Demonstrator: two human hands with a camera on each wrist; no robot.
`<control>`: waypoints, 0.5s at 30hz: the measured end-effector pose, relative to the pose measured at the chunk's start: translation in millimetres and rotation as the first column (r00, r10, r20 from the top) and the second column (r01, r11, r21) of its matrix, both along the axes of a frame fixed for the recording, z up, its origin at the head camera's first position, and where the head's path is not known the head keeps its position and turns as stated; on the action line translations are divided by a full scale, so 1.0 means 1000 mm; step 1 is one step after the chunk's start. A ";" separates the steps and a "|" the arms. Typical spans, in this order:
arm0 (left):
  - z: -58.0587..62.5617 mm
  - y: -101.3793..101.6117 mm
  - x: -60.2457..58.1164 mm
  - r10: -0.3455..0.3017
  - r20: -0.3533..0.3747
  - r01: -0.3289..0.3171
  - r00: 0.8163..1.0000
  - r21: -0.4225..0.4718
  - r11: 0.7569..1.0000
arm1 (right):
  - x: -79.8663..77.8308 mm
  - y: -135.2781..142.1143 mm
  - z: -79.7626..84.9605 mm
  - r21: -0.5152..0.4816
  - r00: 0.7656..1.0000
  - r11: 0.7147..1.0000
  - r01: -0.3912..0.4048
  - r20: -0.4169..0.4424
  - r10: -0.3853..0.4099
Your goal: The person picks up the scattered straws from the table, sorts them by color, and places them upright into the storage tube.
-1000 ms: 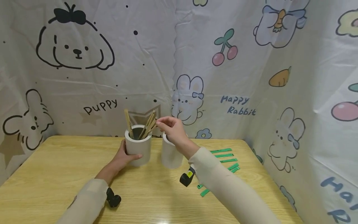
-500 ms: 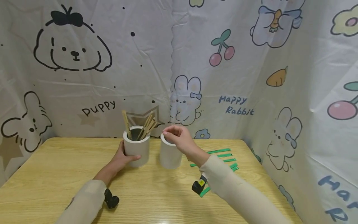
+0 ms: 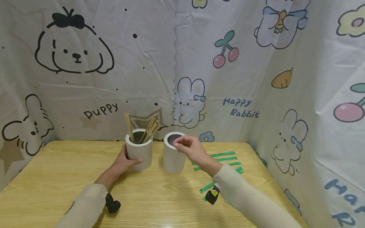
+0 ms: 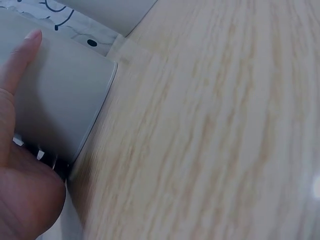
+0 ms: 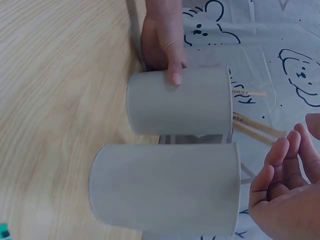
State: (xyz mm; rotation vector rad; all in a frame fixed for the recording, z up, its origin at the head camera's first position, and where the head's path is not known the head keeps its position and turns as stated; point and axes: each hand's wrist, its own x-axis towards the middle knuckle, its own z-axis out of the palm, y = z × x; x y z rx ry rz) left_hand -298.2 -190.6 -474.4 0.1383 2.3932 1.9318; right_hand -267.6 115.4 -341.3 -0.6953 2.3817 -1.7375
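My left hand (image 3: 124, 162) grips a white cylindrical holder (image 3: 142, 155) from its left side, thumb across the front. Several slim tan sticks (image 3: 150, 128) with small dark print lean out of its dark mouth. A second white holder (image 3: 172, 161) stands just to the right, its opening dark inside. Over that one's right rim hovers my right hand (image 3: 194, 151), with fingers loosely curled. Nothing shows between its fingers (image 5: 280, 155) in the right wrist view, where the thumb is apart from them. The left wrist view shows my left thumb (image 4: 21, 57) along the holder's wall.
Several flat green strips (image 3: 223, 159) lie on the right side of the wooden table (image 3: 159, 199), partly behind my right forearm. A cloth (image 3: 148, 63) printed with cartoon animals hangs behind the table and along its right side.
My right hand has drawn away from the tan sticks, moving right and down past the second holder's mouth, which is now uncovered. My left hand stays on its holder.
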 end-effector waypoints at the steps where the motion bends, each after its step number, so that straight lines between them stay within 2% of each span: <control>1: 0.000 0.000 0.000 -0.002 -0.002 0.002 1.000 0.000 1.000 | 0.000 0.002 -0.001 0.007 1.000 1.000 -0.002 -0.003 0.002; 5: 0.000 0.001 0.002 -0.004 0.001 0.004 1.000 -0.026 1.000 | 0.002 0.012 -0.006 0.027 1.000 1.000 0.007 -0.012 -0.006; 15: 0.010 0.007 0.012 0.001 -0.029 -0.002 1.000 -0.037 0.999 | -0.001 0.033 -0.018 0.064 0.999 0.997 0.042 0.009 -0.043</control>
